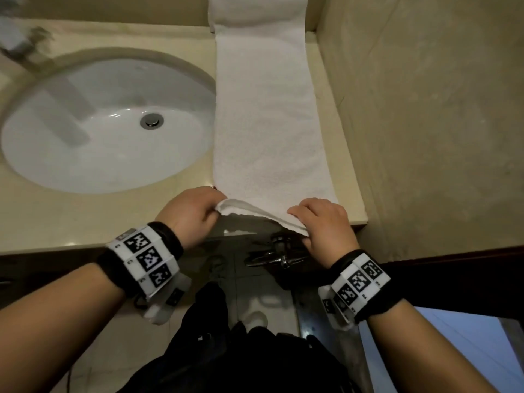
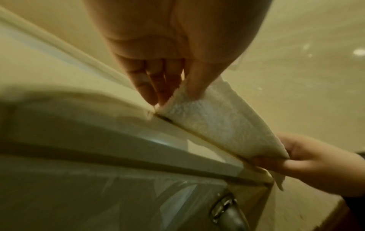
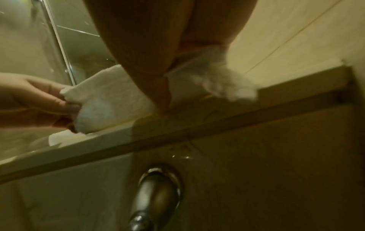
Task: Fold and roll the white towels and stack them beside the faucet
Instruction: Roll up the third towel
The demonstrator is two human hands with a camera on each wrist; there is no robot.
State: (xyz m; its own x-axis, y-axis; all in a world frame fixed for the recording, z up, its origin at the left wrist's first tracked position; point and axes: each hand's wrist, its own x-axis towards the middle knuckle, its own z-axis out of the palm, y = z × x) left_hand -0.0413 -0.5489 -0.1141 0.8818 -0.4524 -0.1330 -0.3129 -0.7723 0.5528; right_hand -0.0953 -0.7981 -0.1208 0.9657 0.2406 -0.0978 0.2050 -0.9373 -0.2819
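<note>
Both hands, left hand (image 1: pixel 189 211) and right hand (image 1: pixel 326 222), pinch the towel (image 1: pixel 266 120) end; roll it away evenly, tight between them.

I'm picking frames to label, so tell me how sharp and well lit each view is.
Head view: evenly lit, towel and sink sharp, faucet at the top left smeared; left wrist view: dim, yellowish, blurred at the lower left, towel corner clear; right wrist view: darkest, soft all over, the right hand mostly in shadow.

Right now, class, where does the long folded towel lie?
In the head view the towel lies lengthwise on the counter, right of the sink, by the wall.
</note>
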